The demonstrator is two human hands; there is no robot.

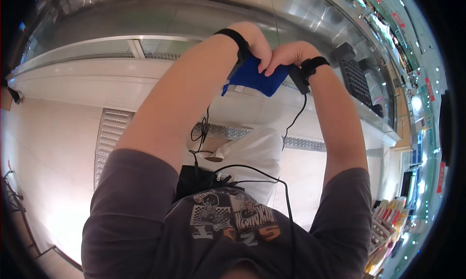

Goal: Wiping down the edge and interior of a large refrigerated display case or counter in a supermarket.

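A blue cloth (pixel 255 80) hangs from both my hands over the near ledge of a stainless-steel counter (pixel 160 18). My left hand (pixel 256 42) pinches its upper edge near the middle. Close beside it, nearly touching, my right hand (pixel 287 57) grips the same edge with bent fingers. A small white tag shows on the cloth's lower edge. Each wrist wears a black strap (pixel 233 38) with a small dark device. A black cable (pixel 300 113) runs down from the device at my right wrist.
A black openwork crate (pixel 356 78) sits on the counter at the right. Perforated metal drain covers (pixel 114 133) cross the pale floor. Loose cables (pixel 202 131) hang in front of my body. At far right stand packaged goods (pixel 391 213) by a pale rack.
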